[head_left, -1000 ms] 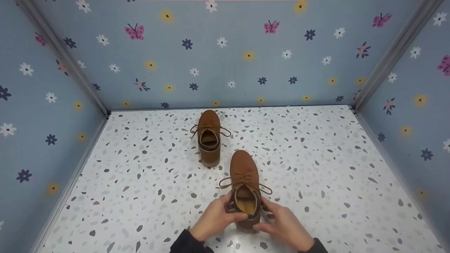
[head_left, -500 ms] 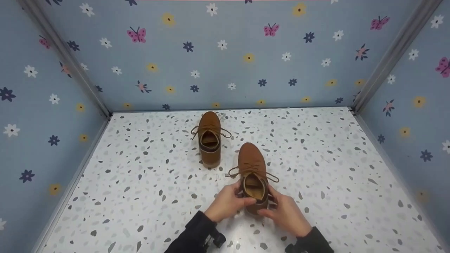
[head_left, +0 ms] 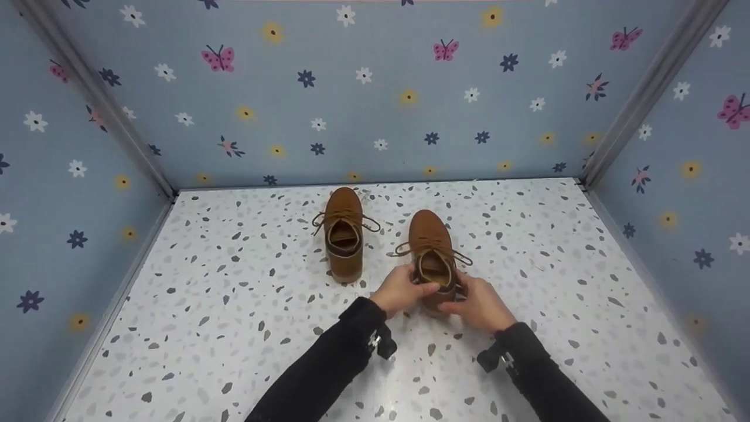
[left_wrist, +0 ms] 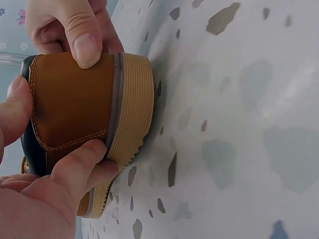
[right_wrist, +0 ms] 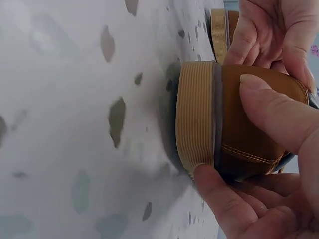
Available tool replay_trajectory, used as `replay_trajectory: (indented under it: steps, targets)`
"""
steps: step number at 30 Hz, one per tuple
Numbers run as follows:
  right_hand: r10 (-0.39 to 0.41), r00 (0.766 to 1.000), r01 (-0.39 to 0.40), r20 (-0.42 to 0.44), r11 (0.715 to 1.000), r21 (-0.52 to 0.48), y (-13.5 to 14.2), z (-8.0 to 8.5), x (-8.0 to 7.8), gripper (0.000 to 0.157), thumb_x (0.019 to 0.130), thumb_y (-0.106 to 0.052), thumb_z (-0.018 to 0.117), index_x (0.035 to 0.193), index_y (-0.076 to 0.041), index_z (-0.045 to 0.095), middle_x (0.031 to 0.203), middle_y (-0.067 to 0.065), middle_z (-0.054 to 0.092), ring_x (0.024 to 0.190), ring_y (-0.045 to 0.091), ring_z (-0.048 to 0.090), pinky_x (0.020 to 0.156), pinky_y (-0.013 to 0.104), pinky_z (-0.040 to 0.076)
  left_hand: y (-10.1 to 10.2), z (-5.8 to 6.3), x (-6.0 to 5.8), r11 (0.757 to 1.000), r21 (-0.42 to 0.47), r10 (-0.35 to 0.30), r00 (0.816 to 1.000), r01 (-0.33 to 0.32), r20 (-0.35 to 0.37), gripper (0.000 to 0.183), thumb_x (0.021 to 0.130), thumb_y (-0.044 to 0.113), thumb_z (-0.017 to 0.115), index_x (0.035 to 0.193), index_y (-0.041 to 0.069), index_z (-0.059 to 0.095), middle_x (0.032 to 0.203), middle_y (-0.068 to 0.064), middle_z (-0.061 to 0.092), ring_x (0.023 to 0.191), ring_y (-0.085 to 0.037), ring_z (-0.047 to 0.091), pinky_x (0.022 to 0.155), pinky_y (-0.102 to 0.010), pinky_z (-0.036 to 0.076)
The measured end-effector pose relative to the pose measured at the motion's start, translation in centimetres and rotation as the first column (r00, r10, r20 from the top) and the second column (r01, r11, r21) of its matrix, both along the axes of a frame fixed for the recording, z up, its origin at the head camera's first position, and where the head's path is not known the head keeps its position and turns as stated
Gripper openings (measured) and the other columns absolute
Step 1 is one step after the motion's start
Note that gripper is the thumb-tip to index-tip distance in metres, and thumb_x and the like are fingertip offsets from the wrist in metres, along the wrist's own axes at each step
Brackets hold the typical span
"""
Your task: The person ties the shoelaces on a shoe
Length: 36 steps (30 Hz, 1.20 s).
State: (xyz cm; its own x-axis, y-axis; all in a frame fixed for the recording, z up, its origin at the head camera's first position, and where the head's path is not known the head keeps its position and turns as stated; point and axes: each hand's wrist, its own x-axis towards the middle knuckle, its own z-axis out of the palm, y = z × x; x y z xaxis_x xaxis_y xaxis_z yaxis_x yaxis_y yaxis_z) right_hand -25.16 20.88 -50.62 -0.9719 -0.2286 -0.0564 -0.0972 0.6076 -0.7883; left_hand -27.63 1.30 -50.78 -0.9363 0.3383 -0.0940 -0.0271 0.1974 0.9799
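Both hands grip the heel end of a brown lace-up shoe, toe pointing toward the back wall. My left hand holds its left side, with the thumb at the collar's back edge. On the other side, my right hand has its thumb against the back of the heel and its fingers along the side. The left wrist view shows the shoe's ribbed tan sole close over the speckled surface. A matching brown shoe stands to the left and slightly farther back, laces tied, untouched.
A white speckled surface lies under the shoes. Blue panels with flowers and butterflies enclose it: a back wall, a left wall and a right wall, joined by grey corner strips.
The hands have carried the held shoe forward and to the right, from in front of the other shoe to nearly beside it. The other shoe has stayed in place.
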Motion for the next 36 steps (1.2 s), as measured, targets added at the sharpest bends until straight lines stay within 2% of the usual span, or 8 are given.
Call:
replay_trajectory:
  steps: [4,9,13,18,25,28,32,36]
  targets:
    - [0.032,0.999,-0.032,-0.018,0.999,0.010,0.0,0.3,-1.9,0.072,0.080,-0.014,0.083,0.144,-0.008,0.049,0.131,0.011,0.063,0.117,0.026,0.060,0.102,0.045,0.044,0.6,0.6,-1.7,0.999,-0.014,0.030,1.000,-0.030,0.009,0.040,0.090,0.011,0.074,0.125,-0.003,0.060,0.125,-0.014,0.064,0.122,-0.024,0.055,0.103,-0.035,0.043]
    - [0.043,0.999,-0.043,-0.023,0.999,0.008,-0.1,0.2,-3.6,0.069,0.082,-0.012,0.081,0.143,-0.005,0.049,0.131,0.014,0.062,0.119,0.029,0.059,0.103,0.045,0.043,0.9,0.9,-3.2,0.996,-0.041,0.079,0.996,-0.078,0.035,0.041,0.091,0.013,0.073,0.126,-0.003,0.059,0.124,-0.014,0.063,0.119,-0.025,0.056,0.100,-0.034,0.046]
    - [0.043,0.999,-0.043,-0.021,0.999,0.018,0.0,0.2,-4.5,0.065,0.083,-0.012,0.080,0.141,-0.007,0.052,0.129,0.013,0.063,0.119,0.028,0.059,0.105,0.044,0.041,1.2,0.8,-4.0,0.994,-0.056,0.098,0.994,-0.096,0.038,0.042,0.091,0.015,0.073,0.126,-0.005,0.058,0.124,-0.015,0.062,0.120,-0.025,0.055,0.101,-0.034,0.044]
    - [0.040,0.999,-0.040,-0.009,0.999,0.021,0.2,-0.1,-4.9,0.067,0.084,-0.013,0.079,0.143,-0.008,0.050,0.131,0.011,0.062,0.121,0.027,0.058,0.106,0.044,0.039,1.5,0.4,-4.4,0.993,-0.056,0.108,0.994,-0.106,0.033,0.044,0.091,0.015,0.073,0.127,-0.005,0.057,0.126,-0.016,0.061,0.122,-0.025,0.054,0.103,-0.034,0.043]
    - [0.025,0.999,-0.024,-0.024,0.999,0.023,0.5,-0.4,-4.8,0.064,0.083,-0.012,0.079,0.141,-0.005,0.052,0.128,0.015,0.063,0.119,0.029,0.058,0.105,0.044,0.041,2.0,0.0,-4.0,0.992,-0.003,0.124,0.992,-0.124,0.023,0.043,0.092,0.013,0.072,0.128,-0.005,0.057,0.128,-0.016,0.061,0.123,-0.025,0.055,0.103,-0.033,0.043]
    - [0.006,1.000,-0.005,-0.004,1.000,0.017,0.5,-0.6,-4.5,0.073,0.084,-0.014,0.079,0.147,-0.003,0.044,0.135,0.017,0.058,0.124,0.031,0.055,0.107,0.045,0.038,1.9,-0.1,-3.4,0.992,-0.011,0.128,0.992,-0.128,0.017,0.042,0.093,0.016,0.070,0.128,-0.005,0.058,0.127,-0.016,0.062,0.121,-0.025,0.056,0.102,-0.034,0.044]
    - [-0.029,0.999,0.029,0.014,0.999,0.025,0.6,-1.1,-3.4,0.084,0.089,-0.019,0.075,0.155,-0.003,0.025,0.145,0.023,0.046,0.130,0.037,0.048,0.109,0.049,0.036,1.5,-0.1,-2.2,0.993,-0.050,0.105,0.994,-0.106,-0.030,0.042,0.098,0.020,0.064,0.131,-0.005,0.057,0.128,-0.018,0.062,0.123,-0.027,0.055,0.104,-0.036,0.042]
    - [-0.059,0.998,0.062,-0.037,0.995,0.074,1.1,-1.2,-2.0,0.081,0.096,-0.033,0.067,0.157,-0.007,0.021,0.150,0.026,0.038,0.135,0.041,0.041,0.109,0.053,0.034,0.5,0.5,-0.4,0.990,-0.128,0.056,0.994,-0.067,-0.093,0.055,0.103,0.030,0.055,0.143,-0.006,0.045,0.140,-0.019,0.054,0.130,-0.029,0.049,0.108,-0.041,0.039]
